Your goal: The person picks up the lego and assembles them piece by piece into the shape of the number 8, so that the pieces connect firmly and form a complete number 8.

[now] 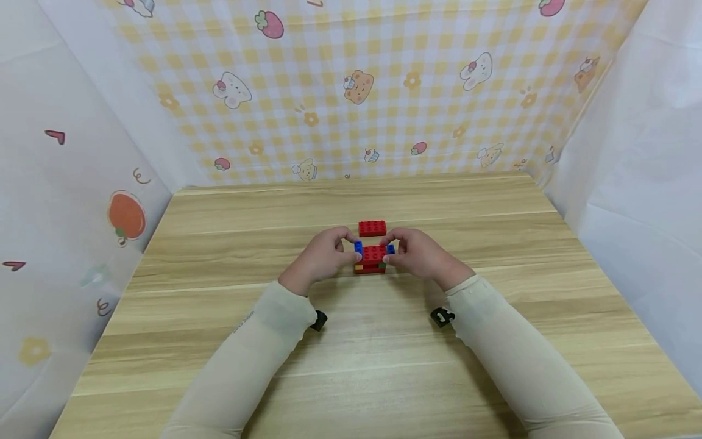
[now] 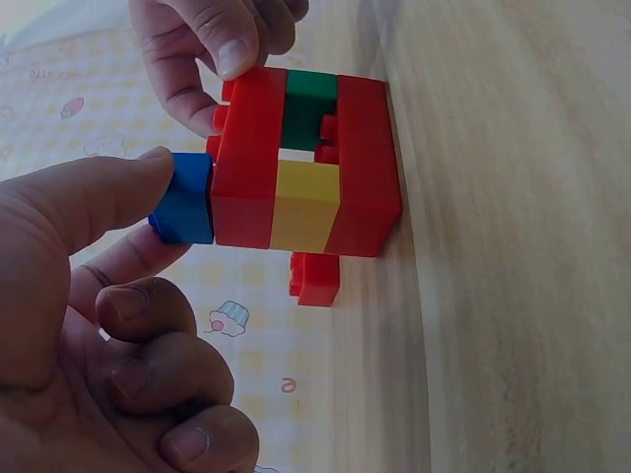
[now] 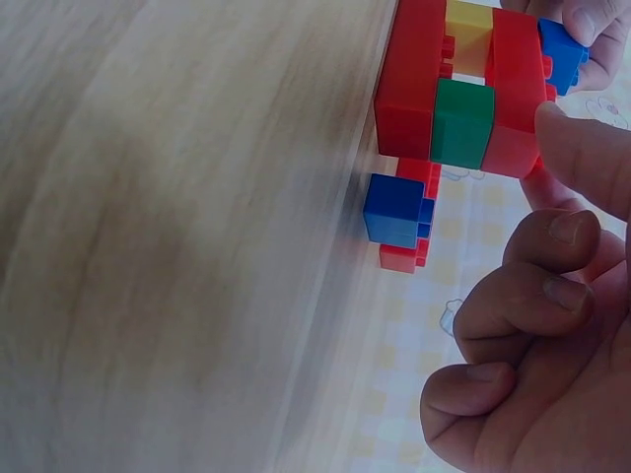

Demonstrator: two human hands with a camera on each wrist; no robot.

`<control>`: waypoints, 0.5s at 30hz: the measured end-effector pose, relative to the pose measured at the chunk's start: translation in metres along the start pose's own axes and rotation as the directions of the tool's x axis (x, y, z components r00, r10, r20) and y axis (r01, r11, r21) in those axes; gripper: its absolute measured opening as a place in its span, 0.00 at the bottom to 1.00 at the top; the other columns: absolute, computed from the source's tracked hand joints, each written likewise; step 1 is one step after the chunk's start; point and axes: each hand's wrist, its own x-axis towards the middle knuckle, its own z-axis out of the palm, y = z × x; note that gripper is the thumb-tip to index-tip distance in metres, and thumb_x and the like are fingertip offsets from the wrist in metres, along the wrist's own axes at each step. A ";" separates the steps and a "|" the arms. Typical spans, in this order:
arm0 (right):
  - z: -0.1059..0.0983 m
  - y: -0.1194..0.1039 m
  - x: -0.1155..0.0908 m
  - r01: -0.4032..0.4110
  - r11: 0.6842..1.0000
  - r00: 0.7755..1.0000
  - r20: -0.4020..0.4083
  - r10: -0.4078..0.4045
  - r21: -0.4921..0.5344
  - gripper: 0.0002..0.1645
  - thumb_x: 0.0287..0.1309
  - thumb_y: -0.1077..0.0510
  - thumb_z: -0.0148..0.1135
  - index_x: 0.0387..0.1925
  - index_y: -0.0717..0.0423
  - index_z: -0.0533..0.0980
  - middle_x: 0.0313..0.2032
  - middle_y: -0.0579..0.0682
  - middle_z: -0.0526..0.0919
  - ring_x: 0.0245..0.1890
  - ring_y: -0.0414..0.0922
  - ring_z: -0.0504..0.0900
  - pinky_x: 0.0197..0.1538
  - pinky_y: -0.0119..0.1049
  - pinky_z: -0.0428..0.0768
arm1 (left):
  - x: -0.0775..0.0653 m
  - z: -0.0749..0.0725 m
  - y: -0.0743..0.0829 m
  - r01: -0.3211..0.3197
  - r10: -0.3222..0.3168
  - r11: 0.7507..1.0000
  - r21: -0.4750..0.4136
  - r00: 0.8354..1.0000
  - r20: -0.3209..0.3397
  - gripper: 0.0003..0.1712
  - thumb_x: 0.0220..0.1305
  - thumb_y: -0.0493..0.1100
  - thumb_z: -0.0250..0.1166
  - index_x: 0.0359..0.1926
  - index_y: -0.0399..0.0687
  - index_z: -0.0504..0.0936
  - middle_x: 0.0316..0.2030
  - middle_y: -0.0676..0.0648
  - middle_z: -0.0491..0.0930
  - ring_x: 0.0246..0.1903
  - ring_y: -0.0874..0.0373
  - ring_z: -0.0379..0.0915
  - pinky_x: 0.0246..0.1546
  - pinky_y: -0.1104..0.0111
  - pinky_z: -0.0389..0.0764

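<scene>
Your left hand pinches the blue brick crosswise at the upper red brick's left end; your right hand pinches the one toward the table's right edge.

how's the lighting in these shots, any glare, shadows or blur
Head view: bright, with a pale sheen on the tabletop between the sleeves and soft shadows beside them; left wrist view: dimmer, yellow block crisp, patterned cloth faded behind; right wrist view: also dim, with a soft dark patch on the wood, green block clear-edged.
</scene>
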 end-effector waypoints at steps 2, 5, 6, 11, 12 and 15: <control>0.000 0.000 0.000 0.003 1.000 1.000 0.002 -0.003 -0.004 0.17 0.68 0.57 0.72 0.55 0.51 0.81 0.27 0.51 0.74 0.26 0.46 0.72 0.29 0.36 0.72 | -0.001 0.000 0.000 0.000 0.000 1.000 0.003 1.000 -0.001 0.15 0.70 0.48 0.71 0.55 0.53 0.84 0.26 0.48 0.70 0.22 0.54 0.65 0.24 0.65 0.67; 0.001 0.000 0.000 -0.001 1.000 1.000 -0.003 0.001 -0.014 0.16 0.67 0.57 0.72 0.55 0.50 0.81 0.27 0.51 0.74 0.26 0.46 0.73 0.29 0.37 0.73 | 0.000 0.001 -0.002 -0.008 0.008 1.000 0.010 1.000 -0.003 0.15 0.71 0.48 0.71 0.55 0.53 0.84 0.25 0.49 0.70 0.21 0.54 0.65 0.24 0.65 0.67; 0.001 0.000 0.000 -0.001 1.000 1.000 -0.004 0.001 -0.018 0.16 0.68 0.57 0.72 0.55 0.50 0.81 0.27 0.51 0.74 0.26 0.46 0.73 0.29 0.37 0.73 | 0.000 0.001 -0.002 -0.013 0.013 1.000 0.013 1.000 -0.003 0.15 0.71 0.48 0.71 0.55 0.53 0.84 0.25 0.49 0.69 0.21 0.55 0.65 0.24 0.65 0.67; 0.000 -0.001 0.001 -0.001 0.999 1.000 -0.002 0.001 -0.032 0.16 0.68 0.56 0.72 0.55 0.50 0.81 0.27 0.52 0.75 0.27 0.47 0.73 0.30 0.37 0.74 | 0.000 0.002 -0.002 -0.028 0.028 0.999 0.029 1.000 -0.005 0.15 0.71 0.49 0.71 0.56 0.54 0.84 0.25 0.49 0.69 0.21 0.55 0.64 0.24 0.66 0.67; -0.001 -0.001 0.000 0.000 0.999 1.000 0.000 0.000 -0.035 0.16 0.68 0.56 0.72 0.55 0.50 0.81 0.27 0.52 0.75 0.27 0.47 0.73 0.30 0.37 0.74 | 0.000 0.001 -0.002 -0.029 0.029 0.999 0.032 1.000 -0.005 0.16 0.71 0.49 0.71 0.56 0.54 0.84 0.25 0.49 0.69 0.21 0.55 0.64 0.24 0.66 0.67; -0.002 -0.003 0.000 0.001 0.999 1.000 0.001 -0.001 -0.042 0.16 0.67 0.56 0.72 0.55 0.50 0.81 0.28 0.51 0.75 0.27 0.47 0.73 0.31 0.38 0.74 | 0.000 0.001 -0.001 -0.029 0.029 0.999 0.037 1.000 -0.003 0.15 0.71 0.49 0.71 0.56 0.54 0.84 0.25 0.49 0.70 0.21 0.55 0.65 0.24 0.65 0.67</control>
